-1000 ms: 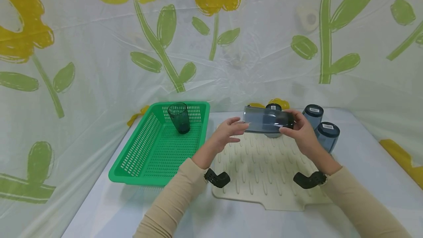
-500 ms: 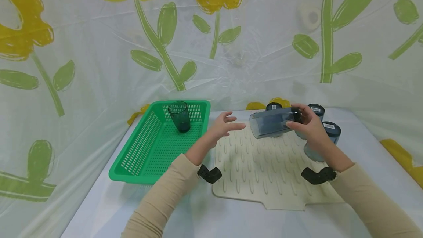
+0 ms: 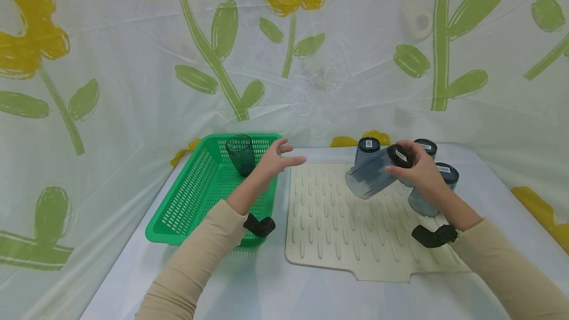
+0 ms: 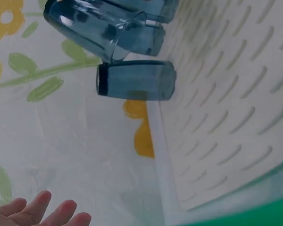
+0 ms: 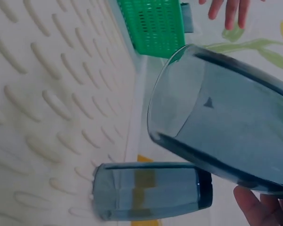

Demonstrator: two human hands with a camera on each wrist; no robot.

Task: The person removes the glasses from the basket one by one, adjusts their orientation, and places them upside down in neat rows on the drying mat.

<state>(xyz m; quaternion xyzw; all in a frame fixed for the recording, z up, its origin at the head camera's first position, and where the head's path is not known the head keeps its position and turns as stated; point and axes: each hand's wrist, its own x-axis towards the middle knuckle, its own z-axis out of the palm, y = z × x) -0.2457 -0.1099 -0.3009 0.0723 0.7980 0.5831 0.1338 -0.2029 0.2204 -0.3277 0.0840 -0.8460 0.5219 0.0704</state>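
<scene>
My right hand (image 3: pixel 421 168) grips a blue-grey drinking glass (image 3: pixel 370 176) near its dark base. The glass is tilted, its mouth pointing down and left above the ribbed cream mat (image 3: pixel 329 231). Behind it an upside-down glass (image 3: pixel 367 145) stands on the mat, seen also in the right wrist view as a glass (image 5: pixel 151 190) below the held one. My left hand (image 3: pixel 270 160), fingers spread and holding nothing, is over the right side of the green basket (image 3: pixel 155 231). Inside the basket another glass (image 3: pixel 241 156) leans with its mouth up.
Two more upside-down glasses stand at the mat's right side: a rear glass (image 3: pixel 427 148) partly behind my right hand and a nearer glass (image 3: pixel 448 174). A flowered plastic sheet (image 3: pixel 346 63) hangs behind the white table (image 3: pixel 311 295).
My left hand has drawn away from the glass, leftward to the basket. My right hand has moved right with the glass, which has turned from lying level to mouth-down at a slant.
</scene>
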